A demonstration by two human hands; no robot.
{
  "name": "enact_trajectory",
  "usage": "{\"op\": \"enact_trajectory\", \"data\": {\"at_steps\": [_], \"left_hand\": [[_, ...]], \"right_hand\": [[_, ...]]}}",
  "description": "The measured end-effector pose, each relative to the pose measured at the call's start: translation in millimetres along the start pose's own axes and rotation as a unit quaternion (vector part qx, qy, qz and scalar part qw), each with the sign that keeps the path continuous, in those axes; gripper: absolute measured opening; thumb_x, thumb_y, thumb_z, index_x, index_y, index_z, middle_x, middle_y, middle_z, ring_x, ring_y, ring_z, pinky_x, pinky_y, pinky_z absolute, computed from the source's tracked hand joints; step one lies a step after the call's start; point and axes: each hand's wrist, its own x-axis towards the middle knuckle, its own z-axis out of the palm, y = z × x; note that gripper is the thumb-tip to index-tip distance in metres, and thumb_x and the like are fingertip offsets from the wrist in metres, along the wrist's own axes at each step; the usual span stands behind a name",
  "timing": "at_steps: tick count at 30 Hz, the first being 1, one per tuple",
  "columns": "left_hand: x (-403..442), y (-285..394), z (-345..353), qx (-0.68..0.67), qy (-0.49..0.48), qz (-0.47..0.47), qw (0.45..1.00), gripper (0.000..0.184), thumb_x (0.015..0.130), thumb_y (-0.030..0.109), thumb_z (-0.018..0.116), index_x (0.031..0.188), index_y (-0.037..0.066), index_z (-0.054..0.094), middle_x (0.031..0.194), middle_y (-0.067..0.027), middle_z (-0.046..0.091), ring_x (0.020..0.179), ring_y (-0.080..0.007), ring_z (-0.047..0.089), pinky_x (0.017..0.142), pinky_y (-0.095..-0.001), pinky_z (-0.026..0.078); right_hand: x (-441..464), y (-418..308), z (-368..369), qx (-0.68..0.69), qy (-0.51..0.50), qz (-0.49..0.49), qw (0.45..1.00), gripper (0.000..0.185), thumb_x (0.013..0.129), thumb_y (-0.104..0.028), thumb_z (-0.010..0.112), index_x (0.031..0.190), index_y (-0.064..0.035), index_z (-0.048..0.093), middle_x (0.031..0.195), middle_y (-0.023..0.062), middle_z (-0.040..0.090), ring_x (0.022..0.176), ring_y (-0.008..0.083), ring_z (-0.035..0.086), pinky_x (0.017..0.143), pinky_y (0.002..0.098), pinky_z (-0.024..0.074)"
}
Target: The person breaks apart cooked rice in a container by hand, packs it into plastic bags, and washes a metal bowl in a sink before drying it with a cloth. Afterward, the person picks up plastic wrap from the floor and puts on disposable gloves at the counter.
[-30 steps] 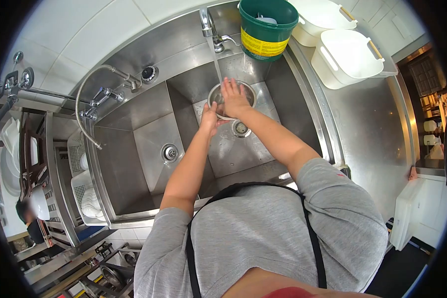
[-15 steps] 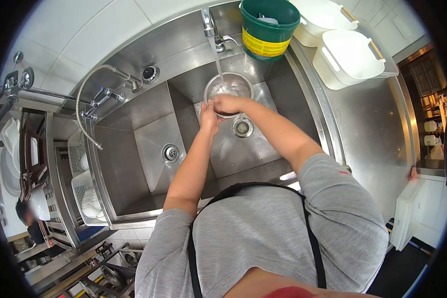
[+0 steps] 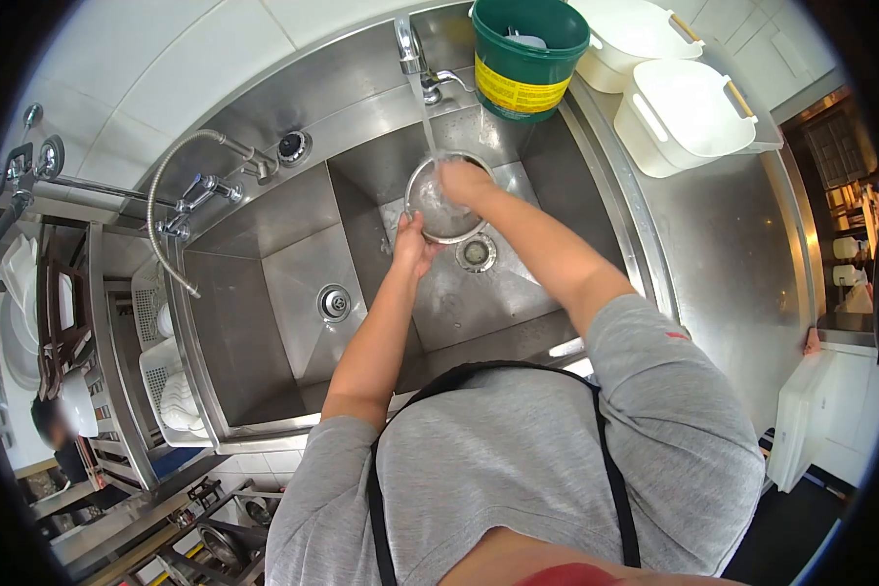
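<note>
A round metal bowl (image 3: 440,217) is held in the right-hand basin of the sink, just behind the drain (image 3: 476,252). My left hand (image 3: 413,249) grips its near left rim, thumb on top and fingers underneath. Inside the bowl, near the far right side, my right hand (image 3: 465,184) is closed with curled fingers. Whatever it may hold is hidden. Running water (image 3: 426,122) falls from the faucet (image 3: 409,49) into the bowl beside my right hand.
A green bucket (image 3: 525,59) stands on the back right rim, beside white tubs (image 3: 689,117). The left basin (image 3: 308,269) has its own drain. A hose tap (image 3: 200,195) is at the back left. At far left are crockery baskets (image 3: 176,391) and another person (image 3: 63,430).
My right hand has moved from the near left of the bowl to its far right side. The bowl looks turned and tipped more toward me. My left hand has shifted slightly down the rim.
</note>
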Motion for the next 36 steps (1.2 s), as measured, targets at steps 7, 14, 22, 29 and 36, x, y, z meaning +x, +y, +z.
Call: {"op": "enact_trajectory", "data": {"at_steps": [7, 14, 22, 29, 36], "left_hand": [[28.5, 40.1, 5.2, 0.399, -0.043, 0.213, 0.891, 0.024, 0.089, 0.016, 0.047, 0.112, 0.010, 0.049, 0.094, -0.0115, 0.063, 0.087, -0.0280, 0.061, 0.070, -0.0402, 0.049], [33.8, 63.1, 37.6, 0.737, 0.070, 0.233, 0.631, 0.021, 0.082, 0.014, 0.052, 0.102, 0.013, 0.058, 0.094, -0.0175, 0.062, 0.089, -0.0368, 0.058, 0.075, -0.0454, 0.046], [63.1, 29.8, 28.5, 0.566, 0.064, 0.263, 0.779, 0.021, 0.084, 0.014, 0.053, 0.104, 0.009, 0.056, 0.096, -0.0151, 0.062, 0.085, -0.0313, 0.061, 0.073, -0.0389, 0.047], [47.0, 28.0, 36.6, 0.094, 0.048, -0.040, 0.994, 0.025, 0.090, 0.011, 0.048, 0.115, 0.015, 0.046, 0.097, -0.0060, 0.057, 0.085, -0.0210, 0.057, 0.065, -0.0407, 0.045], [68.6, 75.2, 24.3, 0.508, 0.067, 0.277, 0.813, 0.030, 0.086, 0.017, 0.054, 0.114, 0.006, 0.053, 0.103, -0.0151, 0.061, 0.098, -0.0307, 0.058, 0.075, -0.0347, 0.045]], "right_hand": [[2.0, -13.6, 8.7, 0.580, -0.071, 0.081, 0.807, 0.019, 0.085, -0.019, 0.050, 0.079, -0.0021, 0.056, 0.064, 0.0045, 0.056, 0.049, 0.0157, 0.054, 0.047, 0.0288, 0.0453], [9.7, -30.5, -45.2, 0.433, -0.001, -0.105, 0.895, 0.017, 0.083, -0.017, 0.051, 0.074, -0.0034, 0.056, 0.061, 0.0045, 0.055, 0.047, 0.0133, 0.054, 0.046, 0.0270, 0.0442], [66.3, 27.3, -60.6, 0.704, 0.218, 0.227, 0.637, 0.024, 0.085, -0.010, 0.050, 0.109, -0.0074, 0.049, 0.101, 0.0053, 0.054, 0.097, 0.0158, 0.050, 0.082, 0.0389, 0.0426], [77.5, -4.5, -93.2, 0.762, 0.274, 0.088, 0.580, 0.022, 0.087, -0.013, 0.051, 0.107, -0.0083, 0.055, 0.118, 0.0056, 0.050, 0.106, 0.0187, 0.042, 0.086, 0.0377, 0.0347], [69.5, 41.0, -112.1, 0.680, 0.149, 0.061, 0.715, 0.026, 0.089, -0.032, 0.049, 0.106, -0.0135, 0.057, 0.117, 0.0000, 0.054, 0.112, 0.0158, 0.043, 0.089, 0.0384, 0.0340]]}}
